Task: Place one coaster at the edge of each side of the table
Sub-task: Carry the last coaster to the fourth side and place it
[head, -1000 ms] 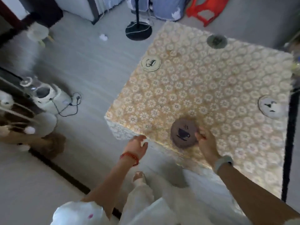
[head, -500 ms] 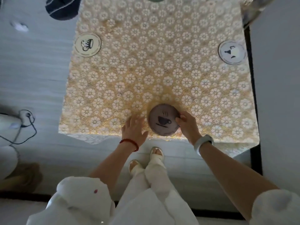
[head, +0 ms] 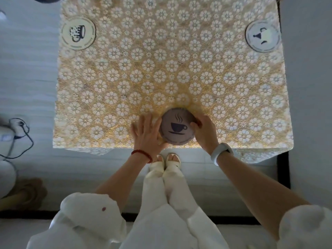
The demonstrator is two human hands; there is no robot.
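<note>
A round, flat brown coaster (head: 177, 126) lay at the near edge of the table (head: 111, 87), on a gold lace cloth of white daisies. Its printed steaming cup stood upright toward the person. The left hand (head: 147, 135) lay flat with fingers spread against its left rim; the right hand (head: 204, 132) curled on the right rim. A cream coaster (head: 78, 33) sat at the left edge, a pale one (head: 262, 36) at the right.

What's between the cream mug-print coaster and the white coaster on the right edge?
Head view: only bare floral tablecloth between cream mug-print coaster and white coaster.
</note>
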